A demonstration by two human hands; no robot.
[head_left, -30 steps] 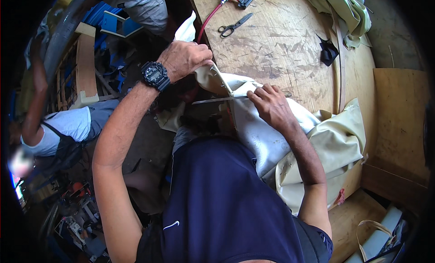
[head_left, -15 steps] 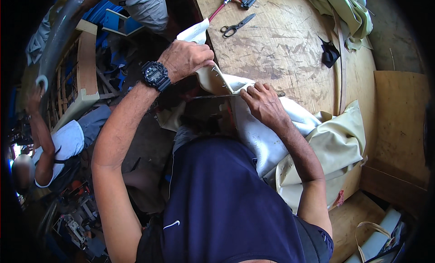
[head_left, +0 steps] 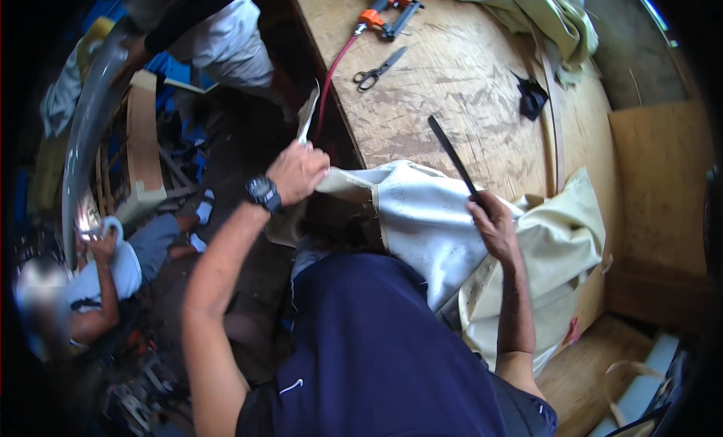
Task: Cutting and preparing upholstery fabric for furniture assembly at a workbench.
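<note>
My left hand [head_left: 298, 171], with a black watch on the wrist, is closed on the edge of a cream upholstery sheet with white backing [head_left: 425, 211]. A loose pale end of the sheet sticks up beyond the fist. The sheet stretches from there to the right across the table's near edge, white side up. My right hand [head_left: 494, 225] is closed round the lower end of a narrow, flat, dark bar [head_left: 454, 157]. The bar slants up and leftward over the table. Under my right forearm lies a bunched, cream-coloured part of the sheet [head_left: 542, 249].
On the wooden table [head_left: 452, 76] lie scissors [head_left: 379, 70], an orange staple gun [head_left: 388, 9] with a red hose [head_left: 332, 76], a black scrap [head_left: 531, 97] and more cream material [head_left: 553, 23]. At left, one person sits holding a clear plastic roll [head_left: 90, 121]; another stands behind.
My left hand has come down and nearer, drawing the sheet's edge along. My right hand has left the edge and swung right, lifting the dark bar. The seated person's arm has lowered.
</note>
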